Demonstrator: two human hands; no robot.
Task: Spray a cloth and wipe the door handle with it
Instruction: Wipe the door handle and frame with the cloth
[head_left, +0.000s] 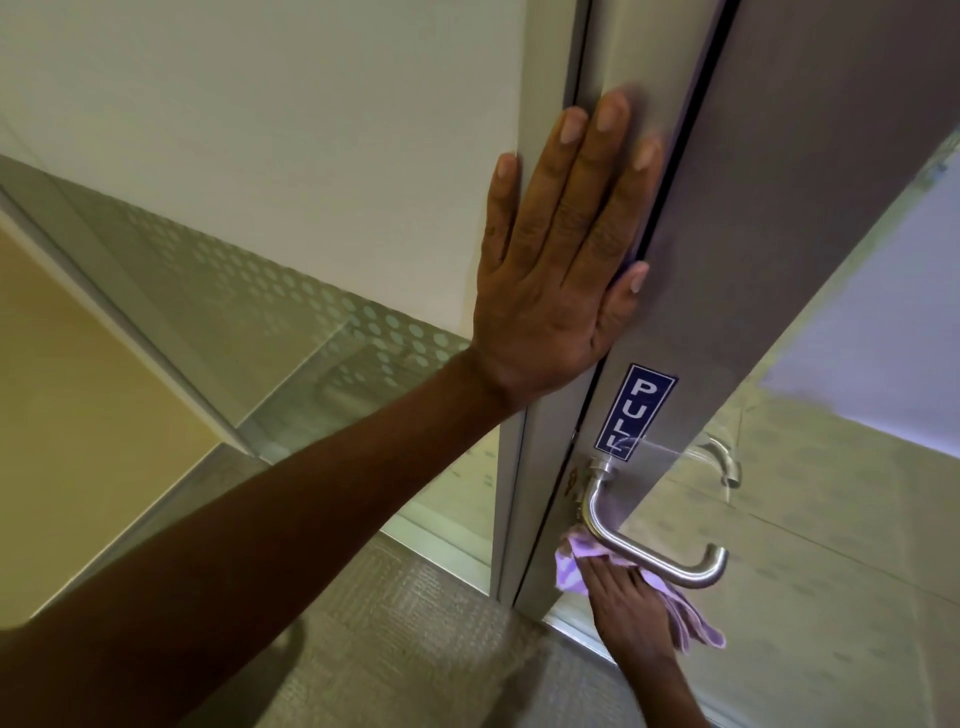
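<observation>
A brushed-steel lever door handle (655, 551) sticks out from the grey metal door frame (737, 270), just below a blue PULL sticker (635, 412). My right hand (629, 608) holds a crumpled lilac cloth (691, 616) pressed against the underside of the handle near its neck. Cloth ends hang out on both sides of the hand. My left hand (563, 249) lies flat with fingers spread on the frame's edge, well above the sticker. No spray bottle is in view.
The door has glass on the right, through which a second handle (724, 462) shows on the far side. To the left stand a white wall and a glass panel with a dotted frosted band (291, 291). Grey carpet (395, 649) lies below.
</observation>
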